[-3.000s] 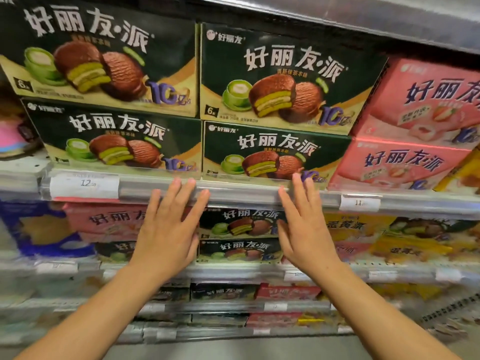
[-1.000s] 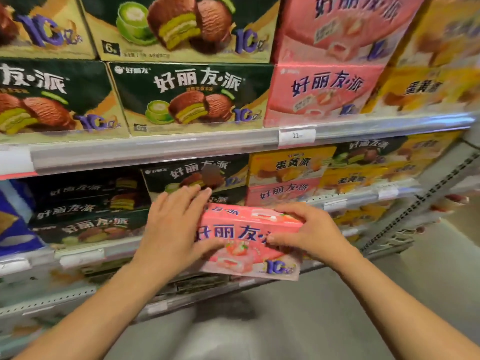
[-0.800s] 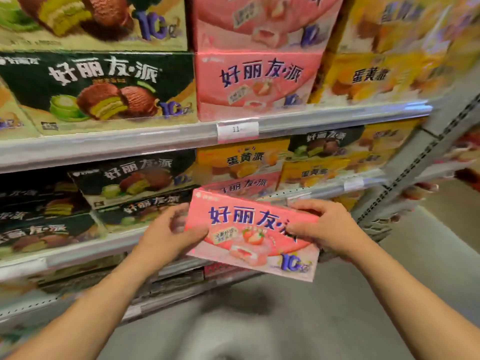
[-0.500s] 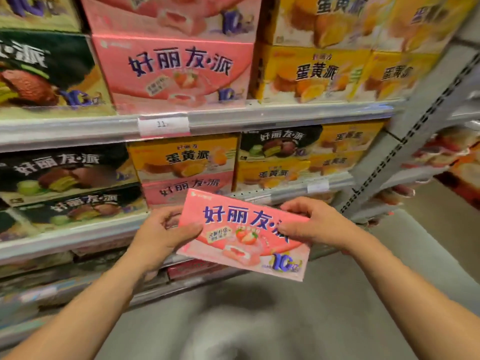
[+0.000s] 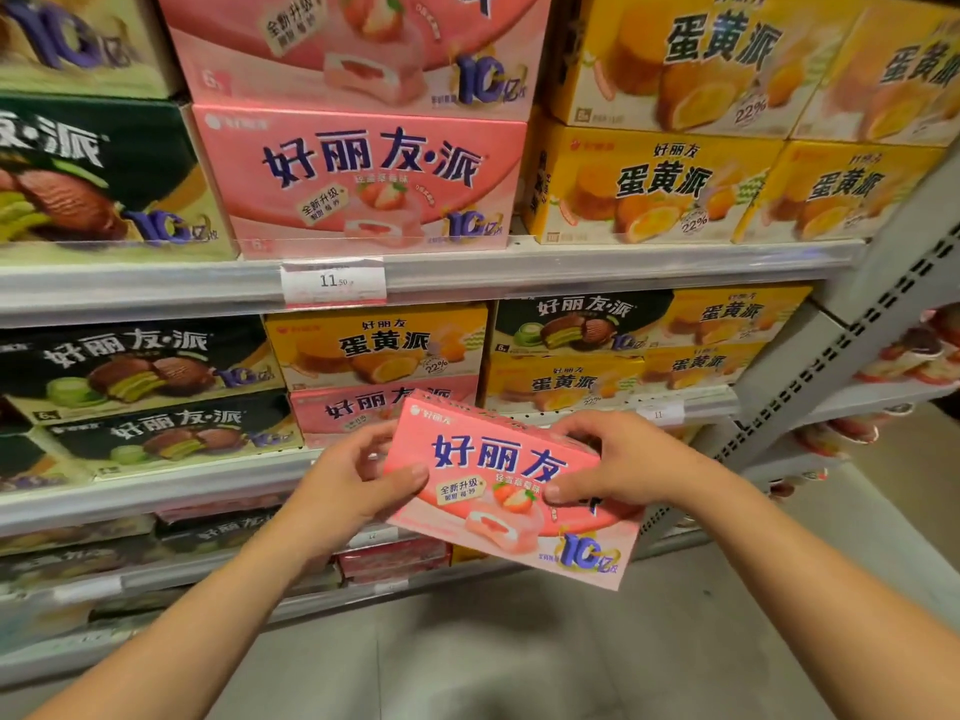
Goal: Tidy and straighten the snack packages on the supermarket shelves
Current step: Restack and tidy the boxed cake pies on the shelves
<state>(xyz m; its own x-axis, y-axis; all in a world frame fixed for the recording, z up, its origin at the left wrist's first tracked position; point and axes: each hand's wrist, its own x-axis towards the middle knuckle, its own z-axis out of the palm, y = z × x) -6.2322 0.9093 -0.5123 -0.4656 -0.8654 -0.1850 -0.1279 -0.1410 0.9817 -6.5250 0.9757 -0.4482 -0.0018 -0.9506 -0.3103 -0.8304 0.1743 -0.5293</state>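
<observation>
Pink cardboard is filling the space between both hands: the loose pink box (image 5: 511, 491) is being held in the air in front of the shelves, clear of every shelf edge. Its long axis is running left to right and dipping toward the lower right, with the printed face turned up toward the camera. The left hand (image 5: 348, 485) is gripping the left short end, thumb lying across the front. The right hand (image 5: 623, 462) is gripping from the upper right, fingers curled over the top edge and thumb pressing on the front.

The likely home is lying up and slightly left of the hands: the pink stack (image 5: 358, 179) on the upper shelf, above the price tag (image 5: 332, 281). Another pink box (image 5: 382, 407) is sitting just behind the held one on the middle shelf, under a yellow box (image 5: 376, 345). Either way the box is needing to be levelled first, and both hands are sitting about equally near.
</observation>
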